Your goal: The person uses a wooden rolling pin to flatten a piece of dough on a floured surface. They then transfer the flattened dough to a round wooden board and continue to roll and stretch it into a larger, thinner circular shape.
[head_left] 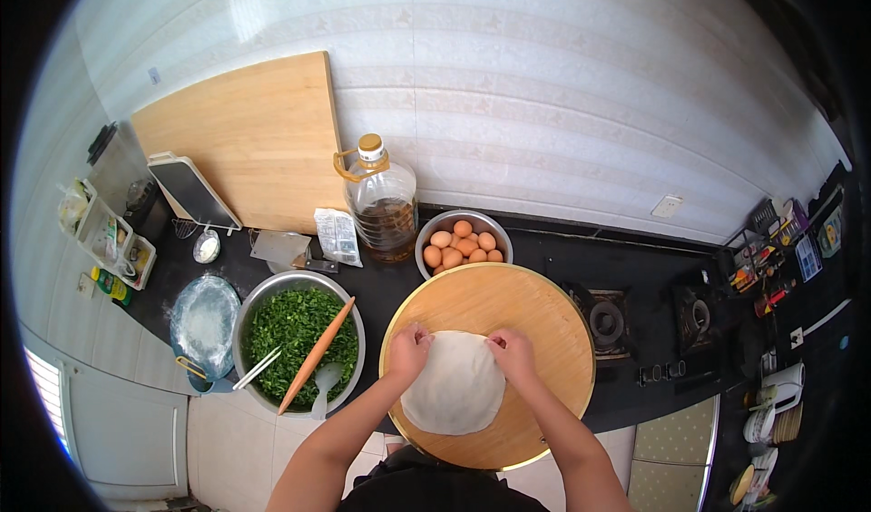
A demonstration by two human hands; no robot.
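Note:
A pale, thin round of rolled dough (454,389) lies on a round wooden board (549,412) in front of me. My left hand (410,349) pinches the dough at its upper left edge. At the upper right edge my right hand (513,353) pinches it too. Left of the board stands a steel bowl (356,371) of chopped greens (286,330). A wooden rolling pin (318,353) lies slanted across that bowl, beside a grey spoon (327,381) and a pair of white chopsticks (259,367).
Behind the board are a bowl of brown eggs (464,244) and a large oil jug (386,208). A cleaver (277,248) lies near a white packet (338,235). At left is a basin with flour (204,321). Gas burners (606,321) are at right. A big cutting board (254,131) leans on the wall.

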